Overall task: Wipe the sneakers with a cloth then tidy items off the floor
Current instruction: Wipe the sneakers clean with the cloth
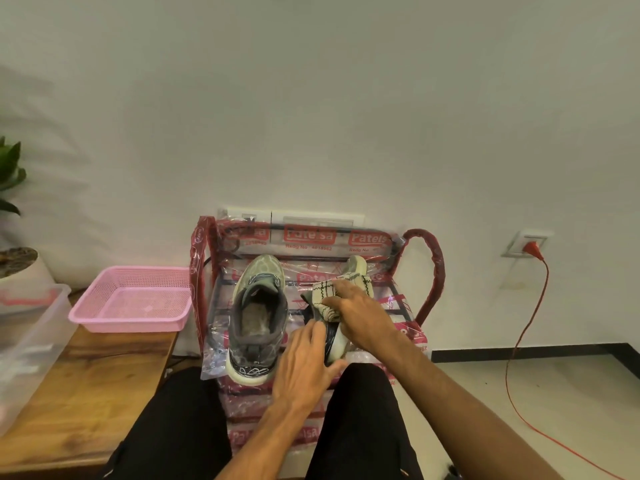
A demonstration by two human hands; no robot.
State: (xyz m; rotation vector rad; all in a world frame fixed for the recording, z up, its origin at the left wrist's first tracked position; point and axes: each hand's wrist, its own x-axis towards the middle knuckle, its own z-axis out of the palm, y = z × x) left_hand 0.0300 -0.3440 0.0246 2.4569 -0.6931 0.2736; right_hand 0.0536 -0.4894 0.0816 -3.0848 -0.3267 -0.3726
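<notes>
I am looking down at a red rack (429,271) wrapped in plastic. The sneakers are sitting on its top shelf, and I am counting two of them. The grey sneaker (258,320) is standing flat on the left. The tipped sneaker (358,271) is lying on its side just beside it. I am counting one cloth (323,296), white with dark lines, and it is sitting bunched up on the tipped sneaker.

My left hand (304,365) is holding the heel end of the tipped sneaker, with the fingers curling over it and the thumb on the pale sole. My right hand (363,317) is pressing the cloth down, fingers and thumb closing on it.

I am guessing the sneaker is light, squashy on top and firm at the sole, so the heel is looking like the best place to hold. The cloth is soft and floppy, so bunching it is helping. The plastic may be slippery, so the sneaker could slide.

On the wooden counter (86,386) I am counting one pink basket (128,322) and one clear box (31,341).
</notes>
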